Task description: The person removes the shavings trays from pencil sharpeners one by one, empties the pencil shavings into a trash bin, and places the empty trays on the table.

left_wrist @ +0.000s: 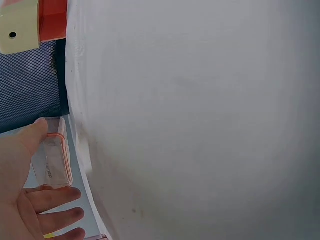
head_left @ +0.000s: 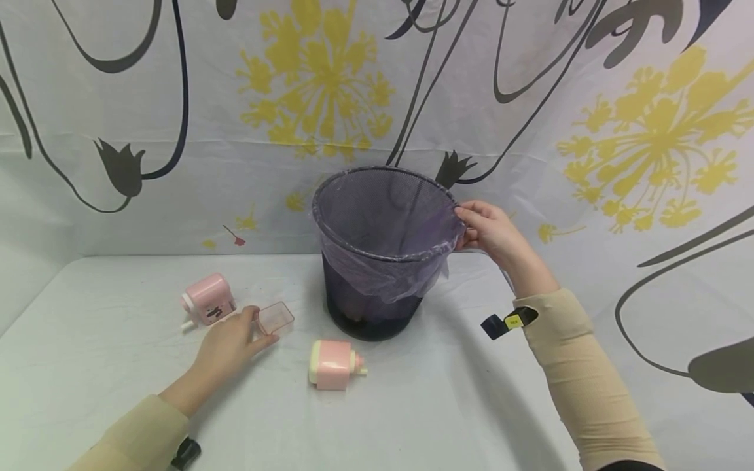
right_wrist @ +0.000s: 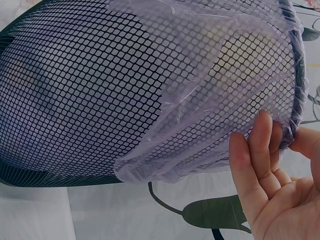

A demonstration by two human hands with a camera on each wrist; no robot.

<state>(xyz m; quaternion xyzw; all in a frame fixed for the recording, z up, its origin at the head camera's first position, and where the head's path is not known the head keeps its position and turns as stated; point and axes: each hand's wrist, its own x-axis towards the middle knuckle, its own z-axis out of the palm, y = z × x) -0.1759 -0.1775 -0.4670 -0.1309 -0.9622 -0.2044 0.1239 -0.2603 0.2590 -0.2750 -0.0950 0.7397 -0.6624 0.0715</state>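
My left hand (head_left: 226, 343) pinches a small clear plastic box (head_left: 275, 318) with a pinkish edge between thumb and forefinger, low over the white table. In the left wrist view, the clear box (left_wrist: 54, 162) shows faint lettering, and the other fingers are spread away from it. My right hand (head_left: 493, 234) grips the right rim of a dark mesh waste bin (head_left: 347, 281), which stands upright. A thin purple bin liner (head_left: 389, 275) lines the bin and folds over its rim. In the right wrist view, the thumb is at the rim and the fingers (right_wrist: 240, 155) lie against the liner outside.
A pink crank pencil sharpener (head_left: 206, 297) lies left of my left hand. Another pink and cream sharpener (head_left: 332, 365) lies in front of the bin. Behind the table (head_left: 412, 405) hangs a white cloth (head_left: 200, 196) with a flower print.
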